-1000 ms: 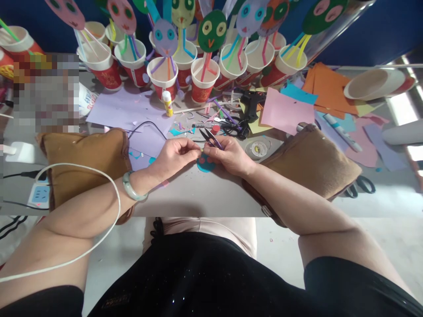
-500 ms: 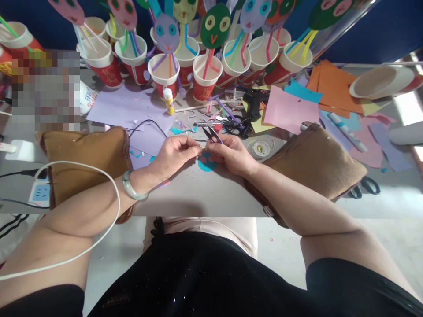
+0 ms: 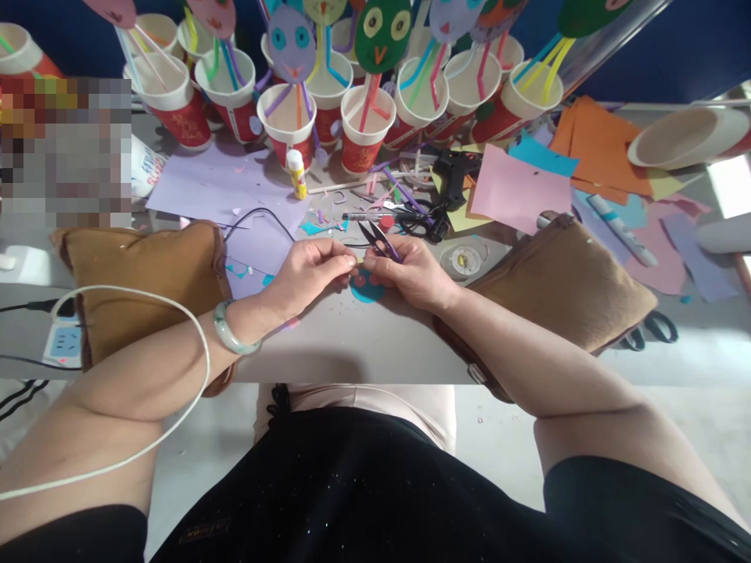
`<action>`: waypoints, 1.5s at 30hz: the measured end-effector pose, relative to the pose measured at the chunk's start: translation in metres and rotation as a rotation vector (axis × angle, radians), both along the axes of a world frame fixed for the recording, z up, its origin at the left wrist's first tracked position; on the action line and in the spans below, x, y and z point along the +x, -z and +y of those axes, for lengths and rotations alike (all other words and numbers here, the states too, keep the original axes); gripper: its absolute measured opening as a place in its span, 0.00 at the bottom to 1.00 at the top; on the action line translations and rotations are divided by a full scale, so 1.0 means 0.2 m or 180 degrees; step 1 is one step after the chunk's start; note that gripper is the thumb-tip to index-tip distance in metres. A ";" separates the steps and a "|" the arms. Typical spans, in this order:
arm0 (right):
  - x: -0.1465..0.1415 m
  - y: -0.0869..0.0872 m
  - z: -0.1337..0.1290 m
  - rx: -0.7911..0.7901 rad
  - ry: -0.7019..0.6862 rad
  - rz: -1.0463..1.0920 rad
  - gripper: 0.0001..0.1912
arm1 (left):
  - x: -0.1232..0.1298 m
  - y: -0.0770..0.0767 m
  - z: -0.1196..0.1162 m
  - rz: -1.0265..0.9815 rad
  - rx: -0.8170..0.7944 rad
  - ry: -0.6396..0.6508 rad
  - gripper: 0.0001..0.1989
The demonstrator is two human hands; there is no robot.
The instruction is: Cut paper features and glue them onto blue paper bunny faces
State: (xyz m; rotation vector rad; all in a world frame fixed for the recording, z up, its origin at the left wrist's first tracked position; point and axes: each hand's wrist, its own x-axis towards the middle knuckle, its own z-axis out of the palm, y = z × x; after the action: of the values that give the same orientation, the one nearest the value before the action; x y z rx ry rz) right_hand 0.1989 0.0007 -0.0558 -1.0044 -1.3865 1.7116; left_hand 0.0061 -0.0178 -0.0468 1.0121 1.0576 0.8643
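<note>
With our left hand [image 3: 308, 275] we are pinching thumb against forefinger, seemingly on a yellowish scrap [image 3: 360, 263] too small to make out. Our right hand [image 3: 421, 274] is bringing its own thumb and forefinger to the scrap's other end, fingers curled, with the snips [image 3: 387, 249] tucked inside; their blades are standing apart, pointing away from us. Just below our fingertips the blue disc [image 3: 368, 292] is showing; we cannot tell whether it is touching the table [image 3: 404, 344]. We are judging the scrap light, flimsy and easily creased, best gripped by its edge; the snips stiff and sharp, best held by their handles.
</note>
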 end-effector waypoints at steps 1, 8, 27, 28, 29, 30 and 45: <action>0.00 0.00 0.00 0.0005 0.0004 0.0018 0.22 | 0.00 0.00 0.00 -0.0016 -0.0011 -0.0001 0.08; 0.00 -0.01 0.00 0.0007 -0.0018 0.0001 0.21 | 0.00 0.00 0.00 0.0090 0.0086 -0.0031 0.08; 0.02 -0.03 0.00 0.0609 -0.0142 -0.0490 0.34 | -0.01 -0.05 0.00 -0.0177 0.0008 0.0032 0.12; 0.02 -0.02 0.00 0.0574 -0.0138 -0.0480 0.34 | -0.01 -0.05 0.00 -0.0160 0.0011 0.0014 0.12; 0.02 -0.02 0.00 0.0536 -0.0133 -0.0468 0.34 | 0.00 -0.05 0.00 -0.0154 0.0015 -0.0005 0.12; 0.02 -0.01 0.00 0.0500 -0.0128 -0.0455 0.33 | 0.00 -0.05 0.00 -0.0154 0.0019 -0.0026 0.12; 0.02 0.00 0.01 0.0488 -0.0163 -0.0443 0.33 | 0.00 -0.01 0.01 -0.0316 0.0062 -0.0109 0.11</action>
State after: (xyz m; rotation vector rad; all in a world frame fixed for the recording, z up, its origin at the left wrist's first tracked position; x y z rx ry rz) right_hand 0.2022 0.0019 -0.0559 -1.0253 -1.6192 1.5695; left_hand 0.0055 -0.0159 -0.0443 0.9598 0.9866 0.9450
